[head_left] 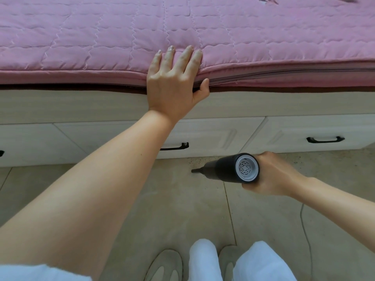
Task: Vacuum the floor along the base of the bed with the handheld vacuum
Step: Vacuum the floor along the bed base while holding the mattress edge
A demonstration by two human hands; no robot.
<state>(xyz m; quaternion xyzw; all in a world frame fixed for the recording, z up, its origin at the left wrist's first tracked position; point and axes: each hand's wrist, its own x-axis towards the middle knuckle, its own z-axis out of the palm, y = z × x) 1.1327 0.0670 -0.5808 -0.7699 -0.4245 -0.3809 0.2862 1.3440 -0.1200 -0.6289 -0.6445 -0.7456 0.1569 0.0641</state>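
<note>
My right hand (273, 175) grips a black handheld vacuum (225, 169) with a white vented rear cap. Its narrow nozzle points left, low over the beige tiled floor (172, 209) just in front of the bed base (101, 106). Fine dark specks lie on the tile by the base near the nozzle tip. My left hand (174, 82) rests flat on the edge of the pink quilted mattress cover (101, 37), fingers spread on top and thumb hooked under the cover's edge.
The cream bed base has drawers with black handles (324, 139), another handle (175, 147) behind my left forearm. A thin cord (304, 226) trails on the floor at the right. My slippered feet (164, 264) and white trouser legs are at the bottom.
</note>
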